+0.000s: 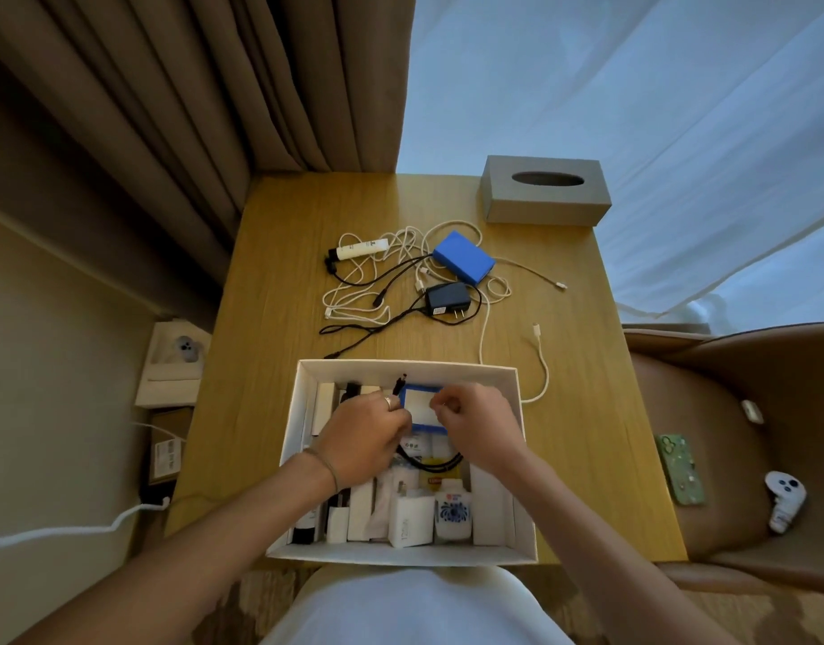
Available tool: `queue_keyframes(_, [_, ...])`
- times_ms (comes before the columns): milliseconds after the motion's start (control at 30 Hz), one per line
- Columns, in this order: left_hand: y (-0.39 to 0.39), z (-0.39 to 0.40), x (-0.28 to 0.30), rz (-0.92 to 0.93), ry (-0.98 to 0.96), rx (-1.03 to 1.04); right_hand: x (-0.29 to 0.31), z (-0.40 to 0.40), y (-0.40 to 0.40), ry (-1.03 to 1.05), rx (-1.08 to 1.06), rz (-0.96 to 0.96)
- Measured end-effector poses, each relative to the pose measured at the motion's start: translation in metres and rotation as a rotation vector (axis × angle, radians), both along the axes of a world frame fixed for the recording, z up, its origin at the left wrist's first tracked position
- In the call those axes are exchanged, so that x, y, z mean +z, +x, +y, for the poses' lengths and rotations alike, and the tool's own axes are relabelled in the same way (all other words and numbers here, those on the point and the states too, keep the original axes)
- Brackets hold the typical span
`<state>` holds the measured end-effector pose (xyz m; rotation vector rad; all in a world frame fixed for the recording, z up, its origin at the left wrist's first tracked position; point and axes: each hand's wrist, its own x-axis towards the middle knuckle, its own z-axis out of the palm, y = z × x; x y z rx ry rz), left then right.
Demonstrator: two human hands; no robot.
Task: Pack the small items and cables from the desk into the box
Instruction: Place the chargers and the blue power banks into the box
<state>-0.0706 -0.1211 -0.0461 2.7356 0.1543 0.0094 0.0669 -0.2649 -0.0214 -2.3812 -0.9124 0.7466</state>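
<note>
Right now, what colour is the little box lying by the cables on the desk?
Blue. The little box shows best in the head view, beside the black charger.
</note>
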Motion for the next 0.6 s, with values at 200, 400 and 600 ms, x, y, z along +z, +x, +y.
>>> queue_keyframes(200, [0.032,0.015,0.043,-0.191,-0.184,0.231,0.033,0.022,0.046,0.230,-0.129,0.043])
queue_keyframes(400, [0.096,0.038,0.054,-0.124,-0.218,0.319,0.032,0.042,0.103,0.332,-0.272,0.073])
queue_keyframes(600, [0.179,0.064,0.038,0.011,-0.121,0.302,-0.001,0.063,0.151,0.332,-0.555,0.331])
